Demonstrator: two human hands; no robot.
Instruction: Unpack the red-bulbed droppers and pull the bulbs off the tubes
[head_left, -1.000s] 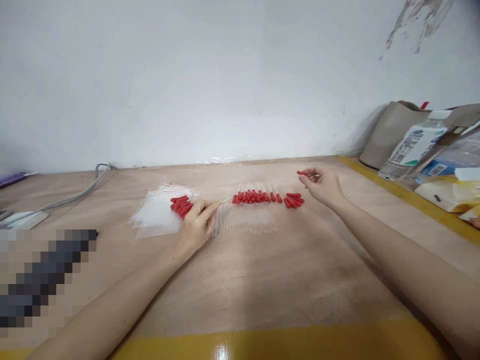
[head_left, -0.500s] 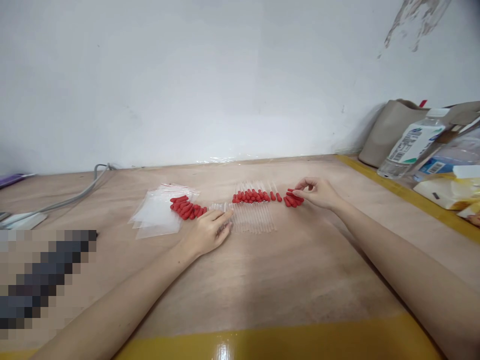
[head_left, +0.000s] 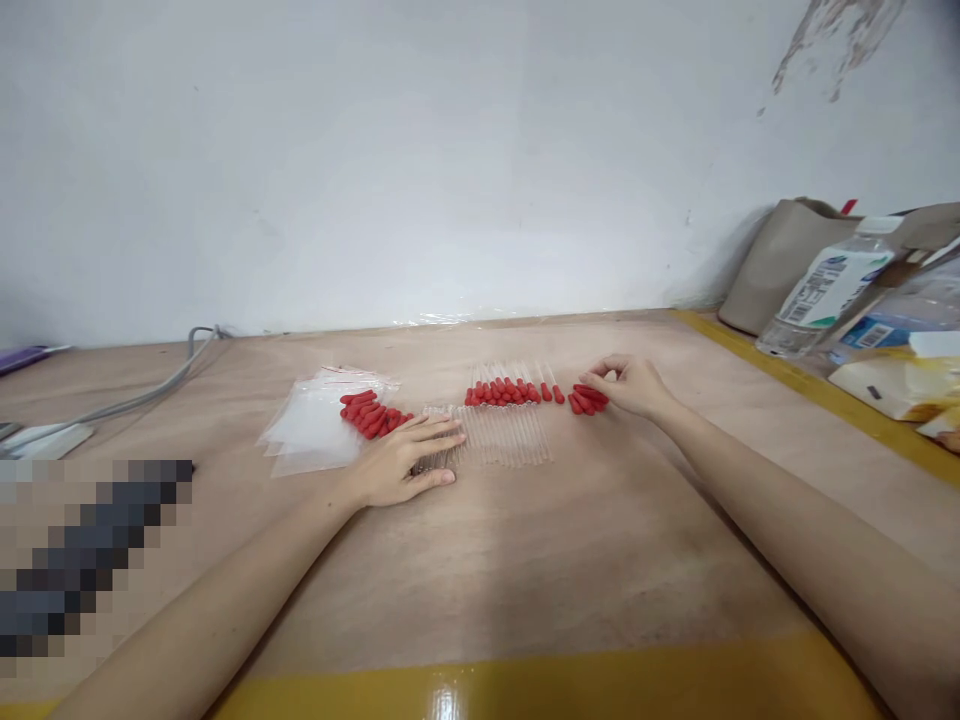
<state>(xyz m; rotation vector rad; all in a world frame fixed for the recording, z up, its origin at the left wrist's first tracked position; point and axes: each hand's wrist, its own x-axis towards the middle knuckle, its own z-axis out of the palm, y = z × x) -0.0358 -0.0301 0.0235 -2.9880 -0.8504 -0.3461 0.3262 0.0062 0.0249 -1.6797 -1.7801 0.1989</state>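
Note:
My left hand (head_left: 409, 460) lies flat with spread fingers over a row of clear thin tubes (head_left: 439, 450), hiding part of them. More clear tubes (head_left: 517, 440) continue to its right. Beyond its fingers is a heap of red rubber bulbs (head_left: 373, 415), partly on clear plastic bags (head_left: 307, 420). Several droppers with red bulbs (head_left: 502, 390) lie side by side, their clear stems toward the wall. My right hand (head_left: 630, 385) has thumb and finger pinched together at a small group of red bulbs (head_left: 589, 400); what is between the fingertips, if anything, is too small to tell.
A plastic bottle (head_left: 832, 285), a beige bag (head_left: 761, 265) and packages (head_left: 877, 375) stand at the right, past yellow tape (head_left: 825, 385). A grey cable (head_left: 161, 385) runs along the left. A white wall (head_left: 450, 170) closes off the table's back.
My left hand has shifted slightly left and toward me, and its fingers have spread out flat. My right hand has moved a little left and up, its fingertips now above the red bulbs.

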